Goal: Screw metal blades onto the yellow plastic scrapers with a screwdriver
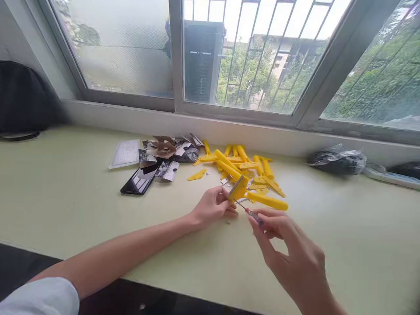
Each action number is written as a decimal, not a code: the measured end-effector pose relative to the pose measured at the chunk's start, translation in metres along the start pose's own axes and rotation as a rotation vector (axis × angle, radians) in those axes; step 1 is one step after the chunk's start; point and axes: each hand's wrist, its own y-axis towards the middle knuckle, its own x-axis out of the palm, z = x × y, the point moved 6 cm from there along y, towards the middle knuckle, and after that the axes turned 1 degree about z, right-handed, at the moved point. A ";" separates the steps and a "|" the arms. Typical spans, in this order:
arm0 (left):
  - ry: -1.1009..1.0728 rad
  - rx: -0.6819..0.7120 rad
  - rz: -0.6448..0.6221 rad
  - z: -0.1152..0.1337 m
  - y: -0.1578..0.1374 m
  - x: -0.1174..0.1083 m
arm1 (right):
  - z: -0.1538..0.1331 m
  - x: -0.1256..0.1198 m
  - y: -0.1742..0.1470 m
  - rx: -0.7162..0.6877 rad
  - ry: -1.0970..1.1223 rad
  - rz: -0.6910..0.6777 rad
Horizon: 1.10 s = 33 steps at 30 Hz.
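Observation:
My left hand (215,203) is closed on the head of a yellow scraper (239,188), tilted up with a metal blade strip along its edge and its handle toward the right. Between the thumb and fingers of my right hand (290,243) is a small screwdriver (254,215) with a clear purplish handle. Its tip meets the scraper's head near a screw hole. A tiny screw (228,222) lies on the table just below my left hand. Behind the held scraper is a pile of yellow scrapers (241,159), partly hidden by it. One loose yellow plate (197,174) lies left of the pile.
A black phone (139,180) lies on the pale green table (75,188), beside opened cardboard packaging (164,148) and a clear plastic tray (124,153). Plastic-wrapped dark bundles (337,159) rest at the back right. A dark bag (26,98) stands far left, and windows line the back.

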 end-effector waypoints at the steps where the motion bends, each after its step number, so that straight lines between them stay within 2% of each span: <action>1: 0.001 0.008 -0.002 -0.001 -0.001 0.000 | -0.001 -0.001 -0.008 0.080 -0.015 -0.008; 4: 0.042 0.065 -0.005 -0.003 -0.004 -0.001 | -0.002 0.000 -0.035 0.358 -0.047 -0.050; 7: 0.139 0.180 0.012 -0.001 -0.006 -0.003 | 0.009 0.010 -0.068 0.703 -0.035 -0.119; 8: 0.177 0.227 0.012 0.001 -0.007 -0.004 | 0.013 0.015 -0.078 0.784 -0.043 -0.178; 10: 0.253 0.330 0.003 0.006 -0.009 -0.006 | 0.022 0.026 -0.092 0.859 -0.063 -0.347; 12: 0.321 0.442 -0.006 0.014 -0.012 -0.008 | 0.032 0.031 -0.099 0.863 -0.092 -0.462; 13: 0.353 0.498 -0.007 0.018 -0.014 -0.009 | 0.036 0.031 -0.100 0.858 -0.108 -0.474; 17: 0.460 0.698 0.007 0.034 -0.024 -0.009 | 0.042 0.028 -0.102 0.810 -0.164 -0.407; 22: 0.556 0.910 0.006 0.051 -0.042 -0.001 | 0.026 0.027 -0.104 0.690 -0.292 -0.261; 27: 0.626 1.063 -0.012 0.067 -0.060 0.007 | 0.019 0.030 -0.107 0.654 -0.306 -0.167; 29: 0.684 1.138 -0.005 0.074 -0.068 0.013 | 0.018 0.031 -0.108 0.628 -0.321 -0.152; 33: 0.814 1.396 0.050 0.091 -0.090 0.028 | 0.019 0.033 -0.113 0.602 -0.312 -0.171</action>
